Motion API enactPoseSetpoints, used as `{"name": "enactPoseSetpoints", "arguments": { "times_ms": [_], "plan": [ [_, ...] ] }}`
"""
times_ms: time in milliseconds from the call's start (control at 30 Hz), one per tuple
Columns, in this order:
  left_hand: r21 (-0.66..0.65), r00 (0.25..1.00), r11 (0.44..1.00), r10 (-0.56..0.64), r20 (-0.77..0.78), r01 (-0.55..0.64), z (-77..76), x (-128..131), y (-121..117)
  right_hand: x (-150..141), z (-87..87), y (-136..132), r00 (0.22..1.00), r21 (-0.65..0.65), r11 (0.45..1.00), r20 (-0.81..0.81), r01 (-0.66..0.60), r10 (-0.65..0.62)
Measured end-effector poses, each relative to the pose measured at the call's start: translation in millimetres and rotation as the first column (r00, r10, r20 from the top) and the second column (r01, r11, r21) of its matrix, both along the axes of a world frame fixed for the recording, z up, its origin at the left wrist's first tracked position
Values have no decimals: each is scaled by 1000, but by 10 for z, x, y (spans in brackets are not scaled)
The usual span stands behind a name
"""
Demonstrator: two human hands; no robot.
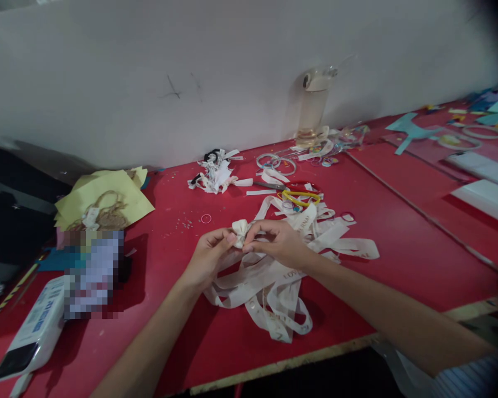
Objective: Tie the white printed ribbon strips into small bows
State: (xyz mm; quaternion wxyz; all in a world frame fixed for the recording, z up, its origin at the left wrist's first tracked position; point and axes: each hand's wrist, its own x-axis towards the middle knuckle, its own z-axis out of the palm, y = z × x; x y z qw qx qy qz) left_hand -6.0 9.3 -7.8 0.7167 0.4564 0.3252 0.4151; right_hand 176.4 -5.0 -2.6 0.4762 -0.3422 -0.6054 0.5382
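The white bow [239, 228] is held up over the middle of the red worktop [406, 271], the fingertips of the left hand [208, 255] and right hand [280, 243] pinching it from either side. Loose printed ribbon [269, 279] lies below, toward the near edge; scissors [281, 188] rest nearer the far edge.

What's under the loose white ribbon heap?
The red tabletop shows between loops of the white ribbon heap. Anything beneath its overlapping strands, or where the right hand blocks the view, is covered and can't be seen.
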Motion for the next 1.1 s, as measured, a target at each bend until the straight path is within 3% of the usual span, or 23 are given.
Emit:
{"name": "enactPoseSetpoints", "arguments": {
  "times_ms": [200,467,767,1100],
  "plan": [
    [-45,1000,999,-20,20,21,58,-1,-6,-4,10,-5,999,-26,999,35,-22,23],
    [105,964,990,115,-238,-93,100,-9,11,-47,-46,15,993,30,998,106,49,-52],
    [-113,1000,994,3,-12,-4,25,-34,31,-21,-3,3,998,-33,998,22,-56,57],
    [-92,1000,996,-16,-22,14,52,-63,15,-16,9,9,994,-78,991,15,-111,112]
  ]
}}
